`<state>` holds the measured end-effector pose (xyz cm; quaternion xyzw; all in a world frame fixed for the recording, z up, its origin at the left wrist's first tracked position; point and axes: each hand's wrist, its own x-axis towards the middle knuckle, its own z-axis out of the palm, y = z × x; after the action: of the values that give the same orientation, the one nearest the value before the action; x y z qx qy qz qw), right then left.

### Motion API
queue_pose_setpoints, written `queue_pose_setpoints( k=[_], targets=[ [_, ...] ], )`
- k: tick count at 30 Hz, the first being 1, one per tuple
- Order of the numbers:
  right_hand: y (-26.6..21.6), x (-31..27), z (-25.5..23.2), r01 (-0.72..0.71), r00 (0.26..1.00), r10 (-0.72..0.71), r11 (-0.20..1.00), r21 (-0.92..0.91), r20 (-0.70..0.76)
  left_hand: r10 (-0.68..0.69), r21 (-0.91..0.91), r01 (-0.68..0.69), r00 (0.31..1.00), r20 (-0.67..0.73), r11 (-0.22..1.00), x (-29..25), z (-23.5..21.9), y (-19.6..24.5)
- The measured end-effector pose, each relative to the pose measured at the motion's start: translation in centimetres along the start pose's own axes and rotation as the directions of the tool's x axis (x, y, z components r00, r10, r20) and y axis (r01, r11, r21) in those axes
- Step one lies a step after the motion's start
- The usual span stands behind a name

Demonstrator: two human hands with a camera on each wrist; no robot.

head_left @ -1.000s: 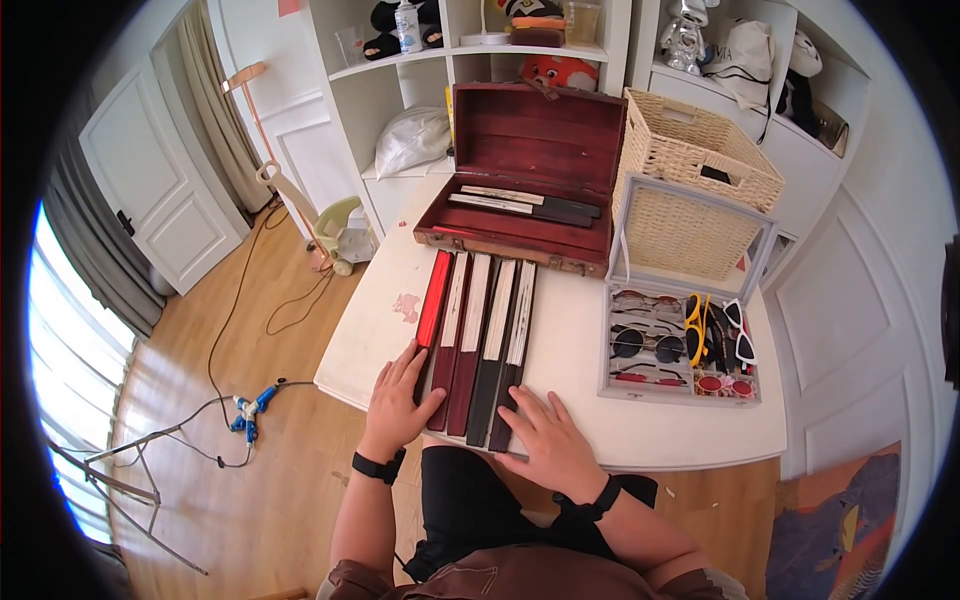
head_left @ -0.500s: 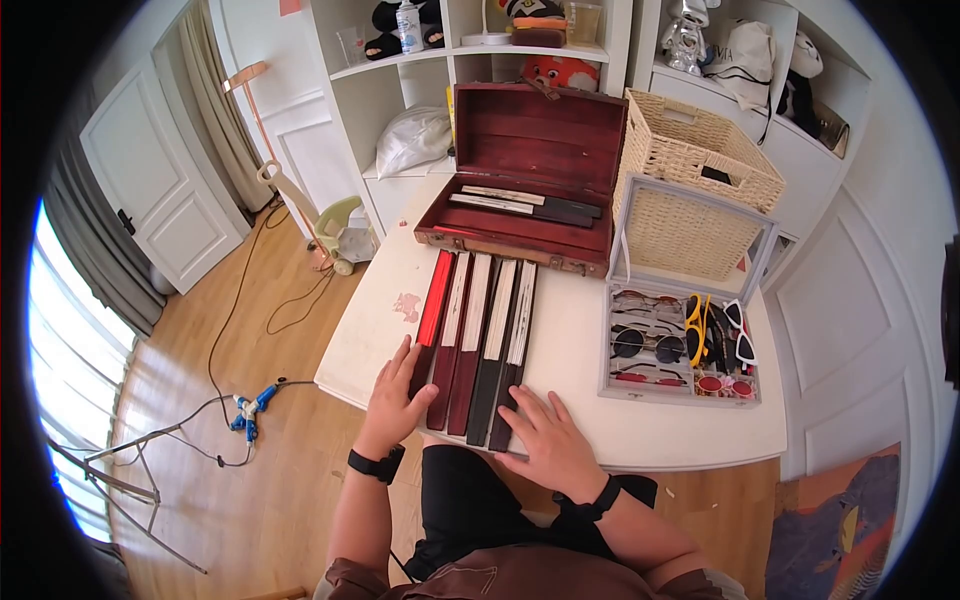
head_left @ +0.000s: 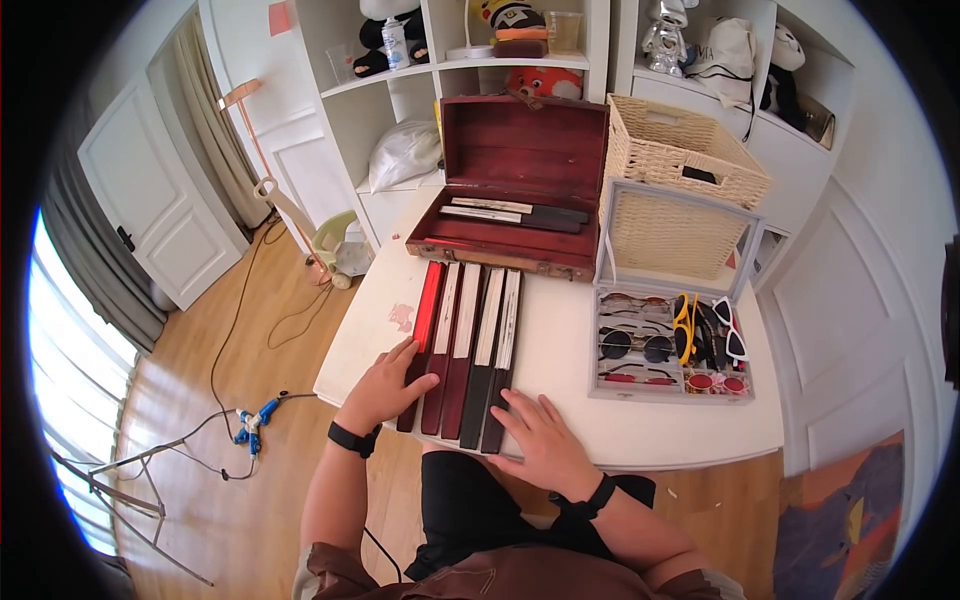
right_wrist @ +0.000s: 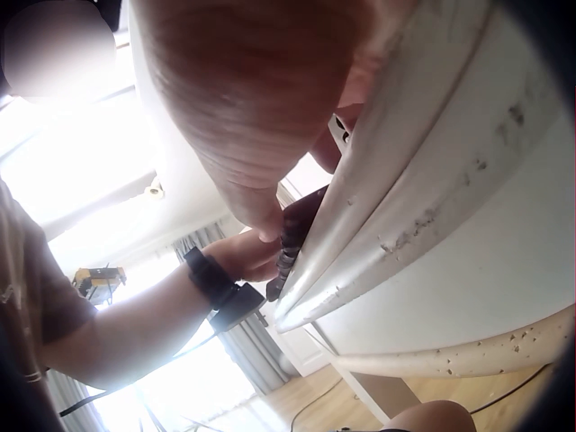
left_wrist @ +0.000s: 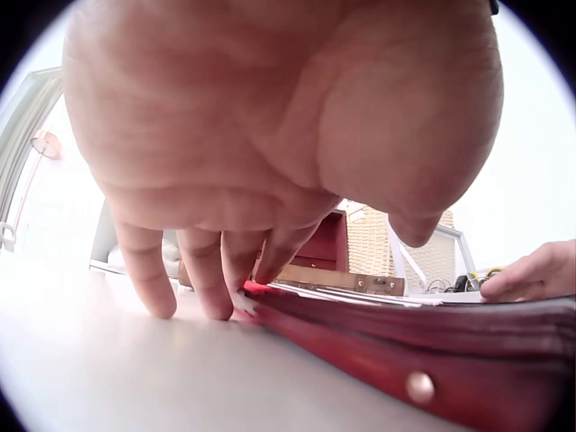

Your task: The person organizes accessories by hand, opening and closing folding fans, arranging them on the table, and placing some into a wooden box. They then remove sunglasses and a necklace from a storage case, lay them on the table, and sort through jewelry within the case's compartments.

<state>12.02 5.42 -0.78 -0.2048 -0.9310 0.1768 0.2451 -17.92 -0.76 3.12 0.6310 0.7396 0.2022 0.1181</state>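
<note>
Several closed folding fans lie side by side on the white table [head_left: 560, 425]. At the left end is a red fan [head_left: 430, 300]; beside it are fans with dark red ribs [head_left: 457, 400] and white leaves, then two with black ribs [head_left: 478, 395]. My left hand [head_left: 380, 390] lies along the row's left side, fingers extended, thumb over the ribs. In the left wrist view, its fingertips [left_wrist: 160, 301] reach down to the tabletop beside a dark red fan [left_wrist: 360, 337] with a metal rivet. My right hand [head_left: 548, 445], fingers spread, touches the rightmost fan [head_left: 508, 330] near its lower end.
An open dark red case [head_left: 525, 140] with more fans [head_left: 490, 212] inside stands behind the row. To the right sits an open display box [head_left: 600, 392] of sunglasses, with a wicker basket [head_left: 690, 150] behind it. Cables [head_left: 225, 400] run across the floor at left.
The head view has shifted slightly, so the table's things appear further left. My left forearm has swung outward and the left hand has turned, its thumb staying over the fans. The right hand stays beside them.
</note>
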Motion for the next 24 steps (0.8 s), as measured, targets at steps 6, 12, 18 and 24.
queue_pose_setpoints(
  k=[6,12,18,24],
  targets=[
    [0.3,-1.2,-1.8,-0.005,1.000,0.005,0.998,0.056,0.011,0.172,0.043,-0.167,0.971,-0.164,0.985,2.8,-3.8,3.8],
    [1.1,-2.0,-1.2,0.034,0.995,-0.030,0.999,0.043,-0.094,0.408,0.299,-0.387,0.913,-0.006,0.872,10.9,-4.1,7.9],
    [1.1,-1.7,-1.4,0.067,0.992,-0.061,0.997,0.042,-0.113,0.489,0.531,-0.428,0.872,0.027,0.732,22.3,0.6,7.8],
    [1.2,-1.8,-1.7,0.045,0.993,-0.031,0.992,0.117,-0.113,0.349,0.568,-0.297,0.937,0.018,0.768,29.5,4.2,7.8]
  ],
)
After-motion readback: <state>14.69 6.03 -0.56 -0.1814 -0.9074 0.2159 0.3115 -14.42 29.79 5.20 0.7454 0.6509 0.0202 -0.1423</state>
